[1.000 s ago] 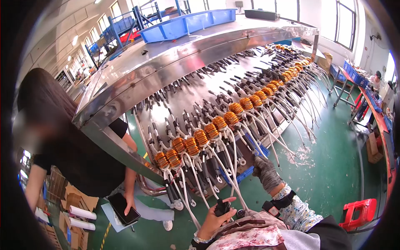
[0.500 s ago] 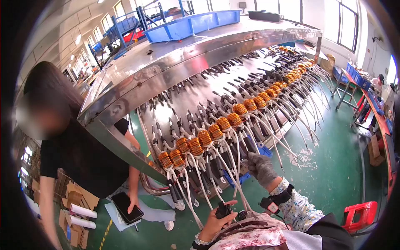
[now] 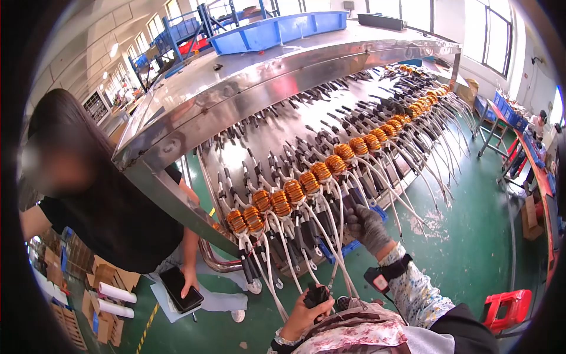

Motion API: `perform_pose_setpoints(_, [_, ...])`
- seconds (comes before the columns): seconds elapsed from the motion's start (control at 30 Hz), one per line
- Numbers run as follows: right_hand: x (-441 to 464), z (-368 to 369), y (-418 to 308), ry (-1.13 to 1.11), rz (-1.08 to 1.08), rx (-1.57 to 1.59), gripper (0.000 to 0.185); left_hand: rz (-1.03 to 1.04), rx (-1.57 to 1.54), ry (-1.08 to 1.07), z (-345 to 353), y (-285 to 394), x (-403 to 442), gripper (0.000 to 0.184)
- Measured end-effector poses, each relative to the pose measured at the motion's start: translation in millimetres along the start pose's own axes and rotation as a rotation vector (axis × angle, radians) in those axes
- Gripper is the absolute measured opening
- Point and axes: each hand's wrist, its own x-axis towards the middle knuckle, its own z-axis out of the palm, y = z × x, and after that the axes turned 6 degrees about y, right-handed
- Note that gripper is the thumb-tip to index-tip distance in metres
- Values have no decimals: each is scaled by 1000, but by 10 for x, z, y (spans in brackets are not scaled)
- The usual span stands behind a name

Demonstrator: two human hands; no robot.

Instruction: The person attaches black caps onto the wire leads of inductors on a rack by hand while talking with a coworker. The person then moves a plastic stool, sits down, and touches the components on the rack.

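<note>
My left hand [image 3: 306, 315], bare, is closed around a small black object [image 3: 317, 294] low in the view; I cannot make out its kind. White leads [image 3: 345, 274] hang close above it. My right hand [image 3: 370, 229], in a grey glove, has its fingers curled in among the dark-sleeved leads at the front edge of the rack; whatever is between the fingertips is hidden. Copper-wound ring coils [image 3: 293, 192] lie in a long row along the metal shelf [image 3: 236, 162]. White and black-sleeved leads [image 3: 303, 233] droop from them over the edge.
A steel table top [image 3: 194, 88] above the shelf carries a blue tray [image 3: 277, 32]. At the left, a person in a black top [image 3: 130, 230] holds a phone [image 3: 180, 290]. Cardboard boxes [image 3: 109, 274] and a red stool [image 3: 508, 310] stand on the green floor [image 3: 460, 259].
The view has shifted slightly. My gloved right hand has moved a little up among the leads. The left hand still grips the black object. The other person's arm at the left has risen.
</note>
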Motion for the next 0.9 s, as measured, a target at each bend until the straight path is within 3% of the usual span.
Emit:
perform_pose_setpoints(0.03, [34, -46, -44, -203, 156, 174, 23, -8, 3, -32, 3, 15, 6, 23])
perform_pose_setpoints(0.13, [-8, -64, -94, -284, 203, 258, 24, -14, -5, -60, 1, 47, 11, 21])
perform_pose_setpoints(0.33, [141, -137, -34, -104, 249, 248, 20, -41, 13, -74, 16, 47, 31, 19])
perform_pose_setpoints(0.57, [154, -192, -26, -233, 258, 286, 22, -52, 59, -94, 17, 70, 39, 16])
perform_pose_setpoints(0.67, [108, -182, -27, -189, 211, 118, 26, -62, 54, -54, 83, 92, 19, 18])
perform_pose_setpoints(0.73, [61, -149, 27, -100, 47, -42, 29, -84, 115, -98, 63, 87, 37, 19])
perform_pose_setpoints(0.9, [-366, -124, 28, -159, -43, -307, 34, -52, 50, -67, 114, 69, 34, 20])
